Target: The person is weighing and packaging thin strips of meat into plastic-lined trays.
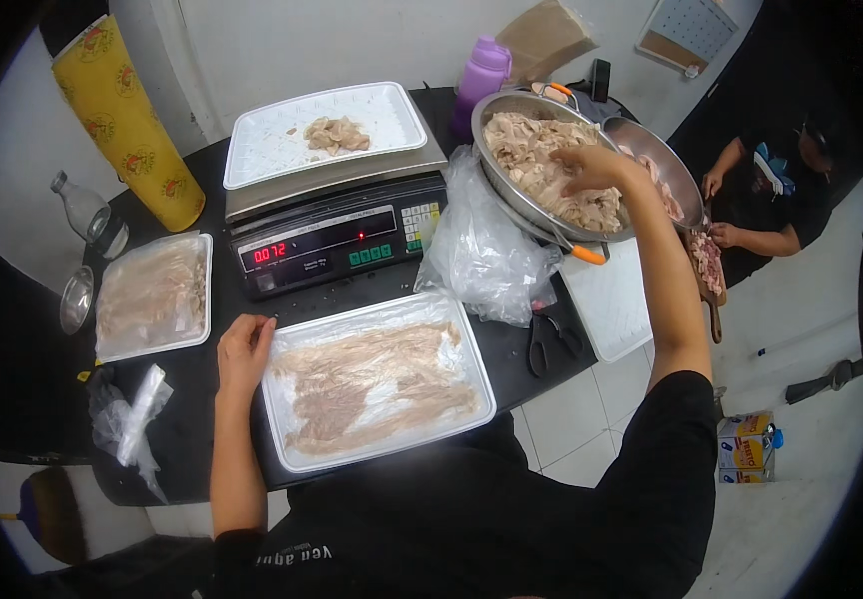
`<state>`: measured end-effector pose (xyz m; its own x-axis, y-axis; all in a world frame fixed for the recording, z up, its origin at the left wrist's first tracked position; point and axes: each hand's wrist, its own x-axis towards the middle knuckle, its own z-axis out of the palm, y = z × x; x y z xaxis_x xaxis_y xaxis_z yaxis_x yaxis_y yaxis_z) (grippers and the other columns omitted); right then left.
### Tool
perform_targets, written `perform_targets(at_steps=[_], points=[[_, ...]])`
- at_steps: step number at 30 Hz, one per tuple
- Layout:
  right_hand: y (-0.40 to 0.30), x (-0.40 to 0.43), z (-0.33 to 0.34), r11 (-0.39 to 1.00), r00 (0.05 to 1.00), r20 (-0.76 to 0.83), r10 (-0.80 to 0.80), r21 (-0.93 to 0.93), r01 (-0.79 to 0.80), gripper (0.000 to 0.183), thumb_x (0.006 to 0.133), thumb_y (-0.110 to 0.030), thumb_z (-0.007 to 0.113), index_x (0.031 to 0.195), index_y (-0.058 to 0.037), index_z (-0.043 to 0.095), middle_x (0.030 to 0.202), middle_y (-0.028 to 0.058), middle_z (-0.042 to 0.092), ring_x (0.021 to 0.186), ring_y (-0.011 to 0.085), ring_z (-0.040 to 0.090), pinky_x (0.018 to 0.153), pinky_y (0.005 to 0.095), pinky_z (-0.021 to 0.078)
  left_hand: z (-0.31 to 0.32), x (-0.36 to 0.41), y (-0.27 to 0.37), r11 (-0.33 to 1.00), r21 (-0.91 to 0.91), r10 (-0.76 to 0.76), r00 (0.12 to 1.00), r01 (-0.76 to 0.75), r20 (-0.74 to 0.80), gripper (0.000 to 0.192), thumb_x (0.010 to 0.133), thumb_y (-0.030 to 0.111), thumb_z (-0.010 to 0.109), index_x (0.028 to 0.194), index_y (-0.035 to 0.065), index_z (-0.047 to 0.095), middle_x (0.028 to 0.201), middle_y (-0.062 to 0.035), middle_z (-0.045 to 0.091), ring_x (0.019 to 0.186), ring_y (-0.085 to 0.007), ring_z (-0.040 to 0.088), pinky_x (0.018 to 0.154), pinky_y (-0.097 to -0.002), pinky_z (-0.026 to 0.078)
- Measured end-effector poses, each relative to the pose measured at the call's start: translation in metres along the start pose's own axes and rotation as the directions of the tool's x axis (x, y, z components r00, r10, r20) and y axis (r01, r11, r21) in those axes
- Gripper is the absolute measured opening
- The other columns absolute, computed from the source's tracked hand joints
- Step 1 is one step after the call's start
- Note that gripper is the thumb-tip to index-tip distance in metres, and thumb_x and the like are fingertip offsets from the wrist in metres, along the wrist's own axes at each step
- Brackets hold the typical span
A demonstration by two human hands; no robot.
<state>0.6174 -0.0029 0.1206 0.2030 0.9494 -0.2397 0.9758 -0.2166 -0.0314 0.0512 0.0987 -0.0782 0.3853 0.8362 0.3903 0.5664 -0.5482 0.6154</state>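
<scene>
My right hand (589, 168) reaches over a steel colander (488, 150) heaped with pale raw meat strips (533, 142), fingers spread at the heap; contact is unclear. My left hand (244, 352) rests at the upper left corner of a white tray (379, 458), thumb and forefinger close together; whether they pinch anything cannot be told. Plastic film covers a flat layer of pale meat (334, 404) in that tray. Behind it, a digital scale (326, 247) with a lit red display bears another white tray (252, 161), which holds a small pile of meat pieces (336, 135).
A filled, film-covered tray (154, 299), a steel bowl (76, 299) and a bundle of plastic bags (139, 419) lie left. Plastic bag (480, 239), scissors (544, 344) and a purple bottle (484, 78) are near the colander. A co-worker (768, 187) handles meat on a wooden board (709, 281) at right.
</scene>
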Motion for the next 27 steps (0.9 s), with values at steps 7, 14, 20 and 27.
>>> perform_targets(at_steps=[7,14,20,27], points=[[0.058,0.024,0.006,0.999,0.989,-0.151,-0.001,-0.033,-0.004,0.045,0.079,-0.024,0.068,0.121,-0.0079,0.069,0.116,0.0173,0.066,0.111,0.0267,0.062,0.094,0.0359,0.0483,0.002,0.000,-0.004,1.000,0.001,-0.001,1.000,0.001,-0.011,0.015,0.088,0.014,0.072,0.088,-0.0006,0.068,0.074,-0.0104,0.063,0.059,-0.0187,0.057,0.055,-0.0311,0.043],[0.047,0.002,-0.015,0.999,0.992,-0.115,0.052,-0.007,-0.054,0.020,0.079,-0.017,0.067,0.091,-0.0007,0.067,0.098,0.0132,0.069,0.092,0.0213,0.064,0.082,0.0333,0.0488,0.001,-0.001,-0.003,1.000,-0.023,0.003,0.999,-0.003,-0.036,0.015,0.088,0.014,0.072,0.087,-0.0006,0.069,0.075,-0.0104,0.064,0.060,-0.0200,0.059,0.056,-0.0317,0.045],[0.063,-0.004,-0.027,0.852,0.935,-0.350,-0.051,0.473,0.224,0.019,0.092,-0.020,0.064,0.098,-0.0017,0.062,0.085,-0.0005,0.063,0.084,0.0094,0.063,0.079,0.0266,0.0515,0.002,0.004,-0.002,1.000,-0.006,0.013,1.000,-0.013,0.000,0.016,0.089,0.015,0.071,0.088,-0.0004,0.069,0.077,-0.0109,0.064,0.061,-0.0215,0.059,0.056,-0.0329,0.045],[0.005,-0.008,-0.062,0.635,0.934,-0.355,0.046,0.732,0.247,0.021,0.098,-0.024,0.059,0.109,-0.0060,0.060,0.091,-0.0023,0.061,0.083,0.0065,0.061,0.077,0.0236,0.0530,0.000,0.001,-0.003,0.999,-0.020,0.041,0.999,-0.042,-0.021,0.015,0.089,0.014,0.071,0.087,0.0000,0.068,0.077,-0.0108,0.064,0.061,-0.0222,0.059,0.056,-0.0332,0.045]])
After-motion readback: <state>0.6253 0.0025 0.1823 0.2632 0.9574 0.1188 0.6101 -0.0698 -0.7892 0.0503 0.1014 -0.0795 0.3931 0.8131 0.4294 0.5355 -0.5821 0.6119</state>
